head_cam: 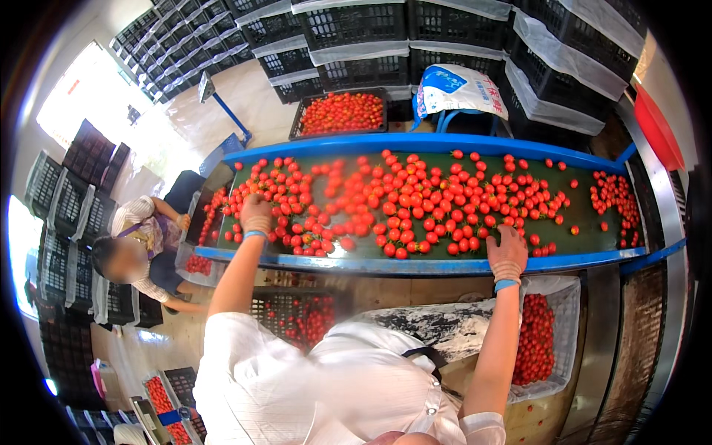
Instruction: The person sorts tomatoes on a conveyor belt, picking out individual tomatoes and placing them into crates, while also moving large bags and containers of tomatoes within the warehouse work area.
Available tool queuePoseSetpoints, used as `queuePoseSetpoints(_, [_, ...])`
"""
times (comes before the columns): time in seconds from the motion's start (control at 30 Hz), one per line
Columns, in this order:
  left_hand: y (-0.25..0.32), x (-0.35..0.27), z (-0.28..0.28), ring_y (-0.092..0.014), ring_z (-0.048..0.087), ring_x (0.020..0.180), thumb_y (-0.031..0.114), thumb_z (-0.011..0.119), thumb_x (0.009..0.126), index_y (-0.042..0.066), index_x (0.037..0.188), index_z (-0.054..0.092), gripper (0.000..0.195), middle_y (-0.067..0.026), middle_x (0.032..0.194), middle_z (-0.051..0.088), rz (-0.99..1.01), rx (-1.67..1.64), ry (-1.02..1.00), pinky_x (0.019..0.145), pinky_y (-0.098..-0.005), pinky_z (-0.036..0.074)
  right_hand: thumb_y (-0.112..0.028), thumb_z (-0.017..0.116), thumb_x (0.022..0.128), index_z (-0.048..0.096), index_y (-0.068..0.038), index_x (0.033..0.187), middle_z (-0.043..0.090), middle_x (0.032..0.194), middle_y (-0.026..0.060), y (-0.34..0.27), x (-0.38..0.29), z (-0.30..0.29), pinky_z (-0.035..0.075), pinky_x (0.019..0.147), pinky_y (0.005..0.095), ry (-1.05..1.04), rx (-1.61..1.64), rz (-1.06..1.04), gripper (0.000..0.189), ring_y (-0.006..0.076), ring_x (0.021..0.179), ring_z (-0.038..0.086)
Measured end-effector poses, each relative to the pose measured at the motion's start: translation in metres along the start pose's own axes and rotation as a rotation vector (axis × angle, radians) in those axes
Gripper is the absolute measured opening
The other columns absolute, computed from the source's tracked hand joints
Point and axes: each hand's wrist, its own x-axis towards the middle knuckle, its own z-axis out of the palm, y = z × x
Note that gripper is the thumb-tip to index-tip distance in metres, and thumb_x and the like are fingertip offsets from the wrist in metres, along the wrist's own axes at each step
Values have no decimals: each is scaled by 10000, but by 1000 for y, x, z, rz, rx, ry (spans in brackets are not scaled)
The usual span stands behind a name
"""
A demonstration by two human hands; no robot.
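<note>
Cherry tomatoes (411, 197) lie loose in a thick spread over the dark green belt (581, 203) before me. Both hands wear thin gloves with blue bands at the wrists. Over the left part of the spread, my left hand (256, 216) reaches down among tomatoes; its fingertips are hidden, so any grip is unclear. My right hand (507, 255) rests at the belt's near side, palm down, fingers apart beside tomatoes, with none visibly held. Blue metal rails (411, 267) border the belt. A smaller cluster of tomatoes (614, 200) sits at its right end.
Below the near rail stand a lined crate of tomatoes (534, 339) and a black crate (272, 311). Another full crate (342, 114) stands beyond the belt, near a stool draped with a printed sack (459, 89). A co-worker (144, 239) sits at the left end. Stacked crates (356, 33) line the back.
</note>
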Motion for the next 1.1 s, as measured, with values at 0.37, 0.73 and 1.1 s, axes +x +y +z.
queuePoseSetpoints(0.37, [141, -162, -50, -269, 603, 737, 152, 565, 796, 49, 893, 685, 185, -108, 831, 651, 873, 325, -1999, 636, -369, 480, -301, 656, 721, 628, -128, 984, 613, 1087, 64, 15, 5, -9, 415, 882, 441, 69, -16, -20, 316, 275, 1023, 557])
queuePoseSetpoints(0.73, [104, -197, -66, -305, 587, 1082, 230, 483, 825, 80, 1097, 664, 359, -172, 1126, 628, 787, 1057, -1681, 914, -434, 457, -310, 635, 718, 634, -151, 986, 615, 1051, 46, 32, 10, -18, 408, 879, 443, 88, -16, -17, 311, 260, 1010, 565])
queuePoseSetpoints(1.1, [346, -177, 56, -414, 449, 1182, 343, 605, 814, 98, 1281, 472, 543, -206, 1332, 448, 1004, -112, -519, 936, -502, 395, -289, 636, 704, 624, -136, 889, 618, 991, 48, 63, 21, -32, 422, 840, 449, 79, -27, -7, 241, 267, 966, 578])
